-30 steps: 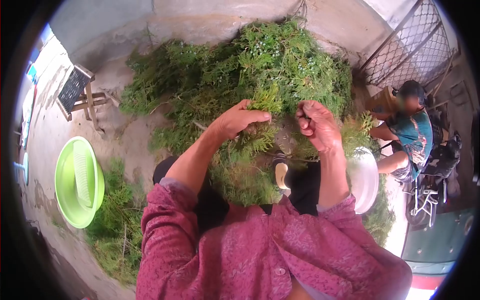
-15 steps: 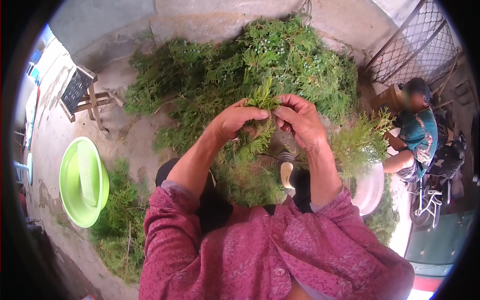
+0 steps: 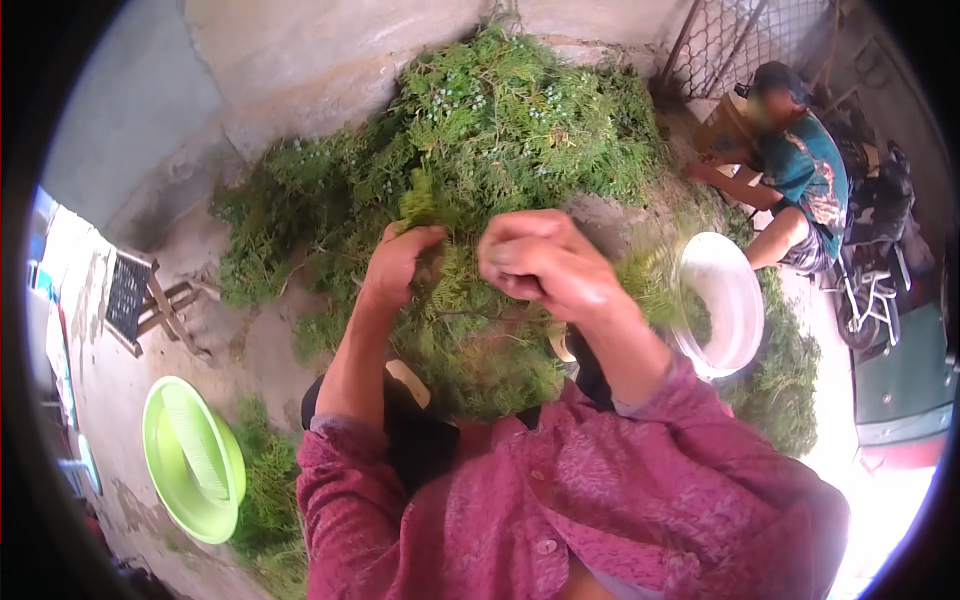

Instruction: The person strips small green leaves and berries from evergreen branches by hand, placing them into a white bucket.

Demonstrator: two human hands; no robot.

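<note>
My left hand (image 3: 398,265) is closed on a small bunch of green sprigs (image 3: 424,203), whose tips stick up above the thumb and are blurred. To the right of it, my right hand (image 3: 545,262) has its fingers curled together; whatever is between them is hidden. A leafy branch (image 3: 645,285) extends on the right, beside my right wrist. Below and between the hands lie more green cuttings (image 3: 490,360). Beyond them rises a large heap of evergreen branches (image 3: 520,120) with small pale berries, against the wall.
A translucent tub (image 3: 738,345) stands at the right. Near it a person (image 3: 805,165) sits by a cardboard box (image 3: 727,128). At the left are a green basin (image 3: 190,510) holding a ribbed piece and a small stool (image 3: 128,300). More greenery (image 3: 272,490) lies beside the basin.
My hands have moved apart, the left one going left with the sprigs. My right hand's fingers have curled in more. The whole view has shifted and tilted.
</note>
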